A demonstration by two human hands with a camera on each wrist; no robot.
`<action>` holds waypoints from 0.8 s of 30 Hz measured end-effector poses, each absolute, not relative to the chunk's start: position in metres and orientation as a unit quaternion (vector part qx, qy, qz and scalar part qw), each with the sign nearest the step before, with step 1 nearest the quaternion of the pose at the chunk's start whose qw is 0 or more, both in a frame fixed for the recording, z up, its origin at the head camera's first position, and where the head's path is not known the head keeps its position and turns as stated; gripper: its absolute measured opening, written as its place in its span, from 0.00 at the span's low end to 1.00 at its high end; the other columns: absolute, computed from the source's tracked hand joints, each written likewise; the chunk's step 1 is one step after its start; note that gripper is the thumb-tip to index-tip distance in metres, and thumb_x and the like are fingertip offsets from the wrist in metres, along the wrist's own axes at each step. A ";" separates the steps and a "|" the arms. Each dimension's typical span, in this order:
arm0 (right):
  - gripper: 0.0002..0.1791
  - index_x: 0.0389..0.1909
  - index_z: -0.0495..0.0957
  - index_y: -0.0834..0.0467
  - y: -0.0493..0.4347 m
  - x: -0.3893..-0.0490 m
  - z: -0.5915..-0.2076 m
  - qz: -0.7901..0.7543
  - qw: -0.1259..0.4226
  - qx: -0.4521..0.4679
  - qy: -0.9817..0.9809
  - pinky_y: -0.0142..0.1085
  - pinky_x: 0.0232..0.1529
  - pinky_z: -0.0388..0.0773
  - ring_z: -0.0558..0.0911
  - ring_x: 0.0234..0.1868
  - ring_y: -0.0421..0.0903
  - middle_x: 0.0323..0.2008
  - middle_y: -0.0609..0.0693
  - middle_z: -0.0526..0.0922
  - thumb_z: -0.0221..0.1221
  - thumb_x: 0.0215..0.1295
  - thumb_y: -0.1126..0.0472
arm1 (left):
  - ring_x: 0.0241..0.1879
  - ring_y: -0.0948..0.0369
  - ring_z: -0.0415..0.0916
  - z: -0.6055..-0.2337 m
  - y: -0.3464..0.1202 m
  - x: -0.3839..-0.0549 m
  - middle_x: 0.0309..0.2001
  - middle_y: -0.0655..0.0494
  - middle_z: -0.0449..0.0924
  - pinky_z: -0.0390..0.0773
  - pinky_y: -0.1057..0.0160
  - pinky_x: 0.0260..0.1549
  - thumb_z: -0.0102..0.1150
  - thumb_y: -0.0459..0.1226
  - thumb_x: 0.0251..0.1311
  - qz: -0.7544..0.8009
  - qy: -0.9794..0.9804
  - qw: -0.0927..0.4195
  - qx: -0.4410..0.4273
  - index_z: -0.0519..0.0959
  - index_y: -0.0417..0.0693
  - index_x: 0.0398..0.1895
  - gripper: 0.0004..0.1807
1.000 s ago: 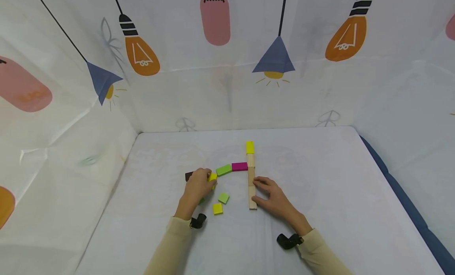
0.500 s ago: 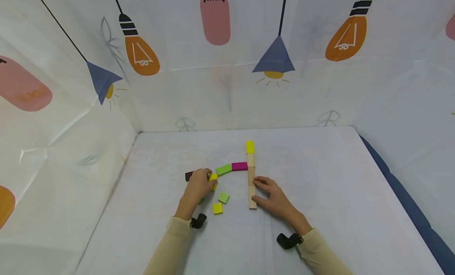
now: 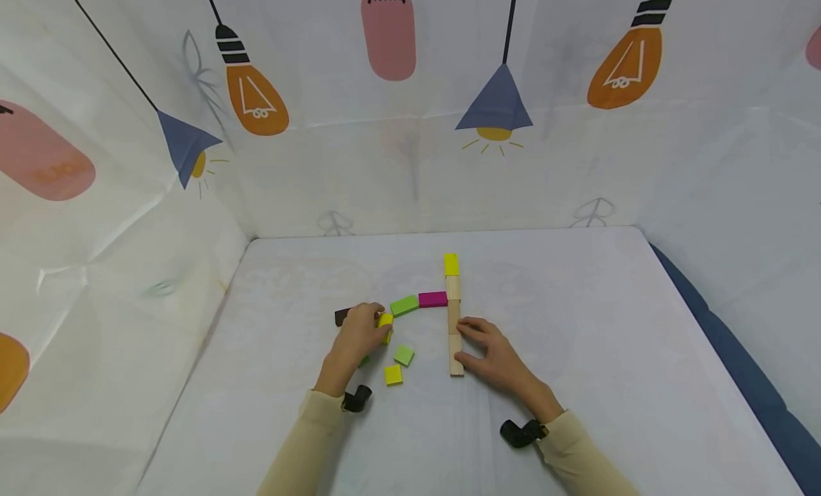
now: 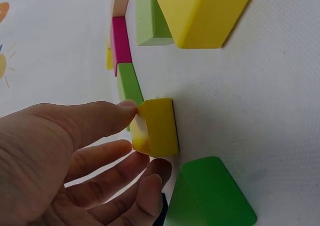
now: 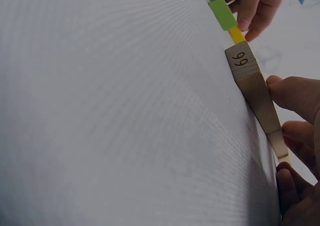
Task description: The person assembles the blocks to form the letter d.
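My left hand (image 3: 351, 339) pinches a yellow block (image 4: 159, 128) between thumb and fingers, low over the white table. Its corner sits at the end of a light green block (image 3: 404, 306), which meets a magenta block (image 3: 432, 299). That one reaches a straight row of plain wooden blocks (image 3: 455, 353), with a bright yellow block (image 3: 452, 264) at the far end. Along the row's right side, my right hand (image 3: 500, 357) rests thumb and fingertips against the wood, fingers loosely bent. The near wooden block (image 5: 257, 93) bears a printed "66" on its end.
Closer to me lie a loose light green block (image 3: 404, 355) and a yellow block (image 3: 393, 375). A dark block (image 3: 341, 316) pokes out beyond the left hand. Beside that hand stands a dark green block (image 4: 210, 196). A patterned white sheet (image 3: 410, 175) rises behind the table.
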State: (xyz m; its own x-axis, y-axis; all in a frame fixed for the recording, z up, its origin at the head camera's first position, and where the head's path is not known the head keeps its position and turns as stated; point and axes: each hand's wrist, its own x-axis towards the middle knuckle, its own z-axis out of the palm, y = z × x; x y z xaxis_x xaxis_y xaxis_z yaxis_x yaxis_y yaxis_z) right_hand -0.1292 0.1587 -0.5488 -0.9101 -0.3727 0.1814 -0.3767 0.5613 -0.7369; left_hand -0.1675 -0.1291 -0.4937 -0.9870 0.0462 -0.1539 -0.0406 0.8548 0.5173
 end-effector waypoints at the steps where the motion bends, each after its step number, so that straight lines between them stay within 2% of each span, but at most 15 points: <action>1: 0.32 0.66 0.77 0.64 0.159 -0.129 -0.549 0.417 0.003 0.213 -0.884 0.56 0.68 0.72 0.72 0.71 0.59 0.67 0.56 0.76 0.72 0.62 0.59 | 0.46 0.53 0.81 -0.494 -0.129 -0.168 0.49 0.43 0.84 0.84 0.51 0.49 0.70 0.38 0.63 0.269 0.960 0.080 0.003 0.82 0.37 0.57 0.21; 10: 0.32 0.66 0.77 0.63 0.159 -0.129 -0.551 0.420 0.000 0.212 -0.883 0.56 0.69 0.72 0.71 0.72 0.59 0.68 0.55 0.75 0.72 0.62 0.58 | 0.46 0.53 0.81 -0.493 -0.129 -0.167 0.51 0.42 0.84 0.85 0.51 0.50 0.70 0.38 0.63 0.263 0.961 0.088 0.006 0.81 0.37 0.59 0.23; 16: 0.32 0.67 0.77 0.63 0.159 -0.129 -0.551 0.423 -0.003 0.210 -0.882 0.56 0.69 0.72 0.71 0.72 0.59 0.68 0.54 0.75 0.72 0.63 0.58 | 0.47 0.53 0.82 -0.491 -0.132 -0.163 0.52 0.44 0.84 0.85 0.52 0.48 0.69 0.40 0.64 0.245 0.966 0.080 0.018 0.82 0.41 0.60 0.23; 24: 0.32 0.66 0.77 0.63 0.159 -0.129 -0.552 0.417 0.005 0.212 -0.884 0.56 0.69 0.72 0.72 0.71 0.59 0.67 0.55 0.76 0.72 0.63 0.58 | 0.51 0.54 0.81 -0.488 -0.128 -0.144 0.55 0.48 0.83 0.82 0.51 0.56 0.70 0.39 0.64 0.233 0.961 0.080 0.128 0.83 0.45 0.58 0.20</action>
